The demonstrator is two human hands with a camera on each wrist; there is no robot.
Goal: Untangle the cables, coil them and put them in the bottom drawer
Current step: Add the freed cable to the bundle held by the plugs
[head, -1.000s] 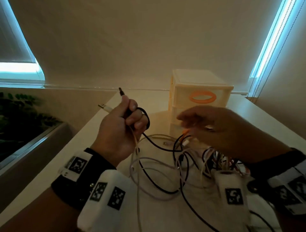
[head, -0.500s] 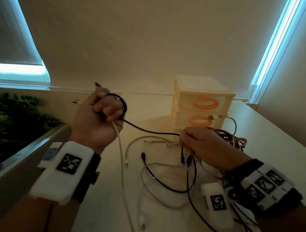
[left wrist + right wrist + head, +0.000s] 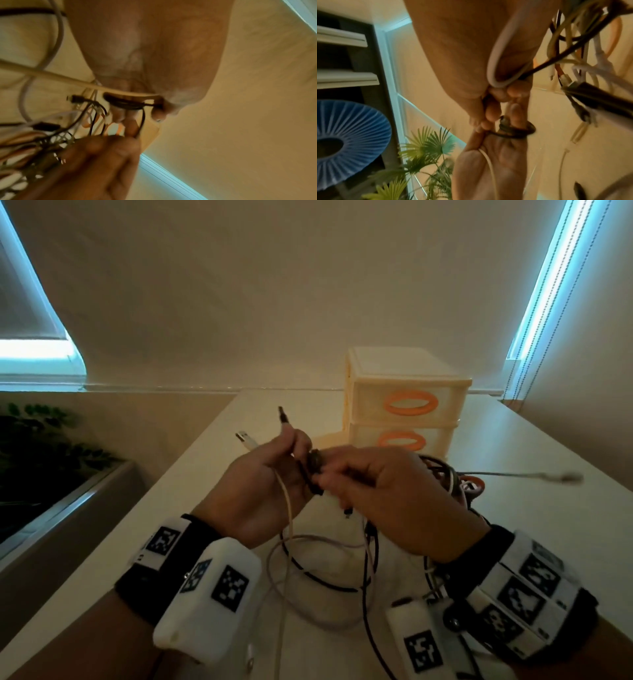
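My left hand [image 3: 298, 463] is raised over the table and grips a black cable [image 3: 314, 470] wound in a small coil round its fingers. The cable's plug [image 3: 283, 416] sticks up above the thumb. A cream USB cable [image 3: 287, 501] also runs through this palm. My right hand [image 3: 330, 479] meets it from the right and pinches the black cable at the coil [image 3: 517, 129]. A white cable loop [image 3: 494, 60] is caught under the right hand's curled fingers. The cream drawer unit [image 3: 404, 392] stands behind, its bottom drawer hidden by my right hand.
Loose black and pale cables [image 3: 325, 563] lie looped on the white table [image 3: 548, 508] below my hands. A denser tangle [image 3: 455, 484] sits at the foot of the drawers, with a grey lead [image 3: 534, 475] trailing right. A plant [image 3: 41, 446] stands beyond the table's left edge.
My left hand came back from the far left to the middle with the black coil. My right hand rose off the cable pile and met it at the coil.
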